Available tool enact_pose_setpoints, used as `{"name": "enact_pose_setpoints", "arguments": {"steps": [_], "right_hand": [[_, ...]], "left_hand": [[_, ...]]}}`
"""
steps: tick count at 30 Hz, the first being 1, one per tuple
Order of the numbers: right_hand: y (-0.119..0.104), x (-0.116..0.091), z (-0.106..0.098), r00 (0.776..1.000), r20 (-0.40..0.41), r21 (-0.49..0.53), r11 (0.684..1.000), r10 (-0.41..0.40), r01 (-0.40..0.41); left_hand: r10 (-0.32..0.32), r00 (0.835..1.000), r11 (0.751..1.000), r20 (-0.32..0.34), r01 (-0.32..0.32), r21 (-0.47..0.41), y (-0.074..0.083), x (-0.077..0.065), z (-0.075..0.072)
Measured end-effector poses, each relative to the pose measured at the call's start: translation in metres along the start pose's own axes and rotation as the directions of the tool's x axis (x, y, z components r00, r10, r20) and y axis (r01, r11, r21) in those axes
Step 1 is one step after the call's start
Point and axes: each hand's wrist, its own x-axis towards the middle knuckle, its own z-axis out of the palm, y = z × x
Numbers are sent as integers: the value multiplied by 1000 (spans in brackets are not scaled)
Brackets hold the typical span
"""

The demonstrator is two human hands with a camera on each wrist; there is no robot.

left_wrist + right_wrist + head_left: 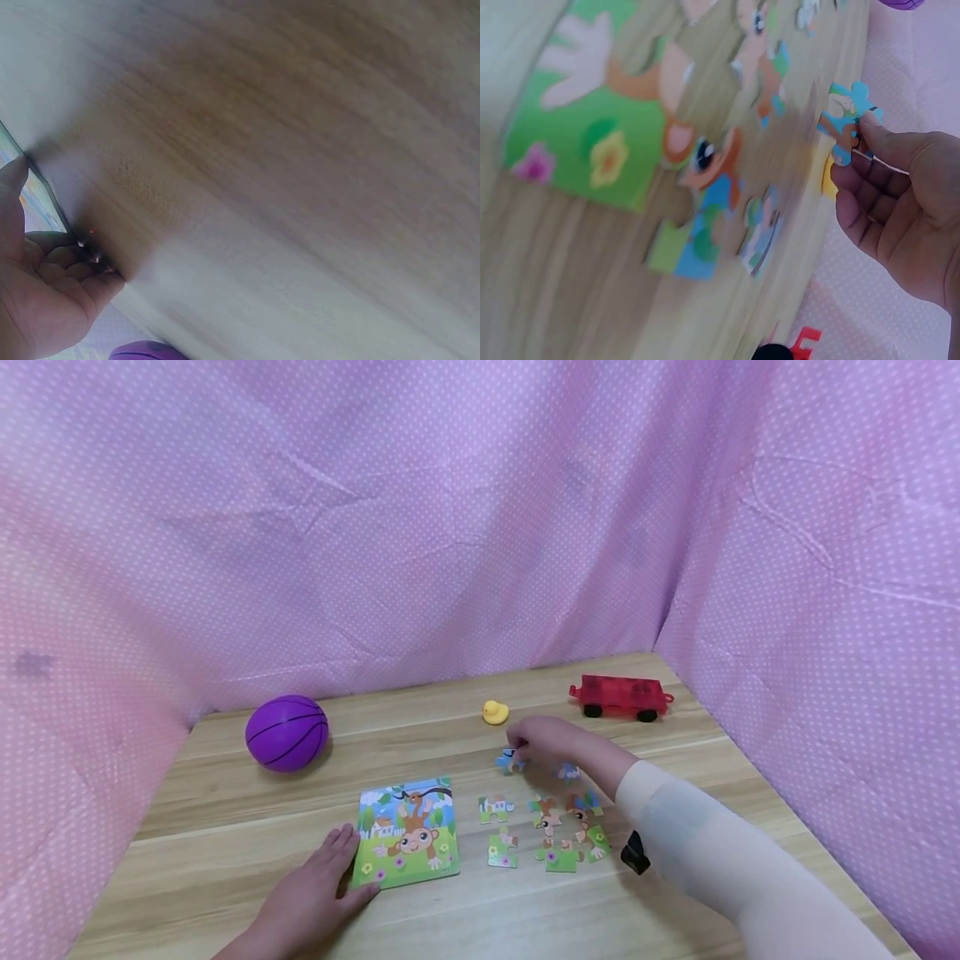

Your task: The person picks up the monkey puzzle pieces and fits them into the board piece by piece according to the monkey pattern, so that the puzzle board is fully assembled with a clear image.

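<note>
My right hand (pixel 546 739) pinches a blue jigsaw piece (pixel 844 124) between thumb and fingers, just above the table behind the other pieces. Brown and green show on that piece in the right wrist view. My left hand (pixel 311 885) rests at the lower left corner of a square monkey picture board (pixel 408 835), thumb by the front edge and fingers along the left side. Loose jigsaw pieces lie right of the board, among them a house piece (pixel 495 808), a flower piece (pixel 502 849) and a green piece (pixel 560 857). A blue piece (pixel 568 772) is partly under my right forearm.
A yellow toy duck (pixel 495 712) sits just behind my right hand. To the back right stands a red toy wagon (pixel 621 696) with black wheels. A purple ball (pixel 288 733) is at the back left. Pink dotted cloth (pixel 450 568) surrounds the wooden table (pixel 225 827).
</note>
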Motion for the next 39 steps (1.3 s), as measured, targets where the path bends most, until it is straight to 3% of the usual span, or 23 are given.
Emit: {"name": "enact_pose_setpoints", "arguments": {"steps": [22,39], "right_hand": [[-59,48,13,988,25,147,978,-151,146],[-118,74,41,978,73,87,978,-194,187]], "left_hand": [[-14,1000,1000,26,14,-2,2,0,-2],[-15,999,1000,28,15,0,1,2,0]]}}
